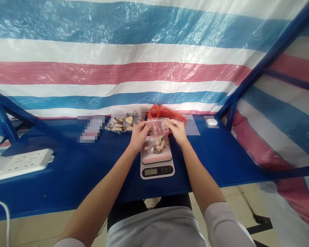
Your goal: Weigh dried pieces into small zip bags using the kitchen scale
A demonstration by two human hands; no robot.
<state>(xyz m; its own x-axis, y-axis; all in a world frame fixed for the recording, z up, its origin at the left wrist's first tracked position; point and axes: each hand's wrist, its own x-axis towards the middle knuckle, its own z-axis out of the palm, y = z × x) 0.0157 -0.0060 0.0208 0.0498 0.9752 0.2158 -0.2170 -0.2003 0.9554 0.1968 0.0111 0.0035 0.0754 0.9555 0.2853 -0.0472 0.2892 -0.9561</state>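
Note:
A clear zip bag [159, 137] with a few pale, dark-edged dried slices in its bottom is stretched between my hands. My left hand [140, 134] pinches its upper left corner, and my right hand [176, 130] pinches the upper right one. Below the bag sits a white digital kitchen scale [157, 174], its display and buttons facing me. Whether the bag's bottom touches the scale's plate, I cannot tell. Just behind my right hand lies an orange-red plastic bag [162, 110].
Filled clear bags of similar slices [121, 120] lie behind my left hand. Flat clear bags [192, 125] and a small white round object [211, 122] are at the right. A white power strip [28, 164] rests on the blue table [92, 164] at left. Striped sheeting [134, 72] hangs behind.

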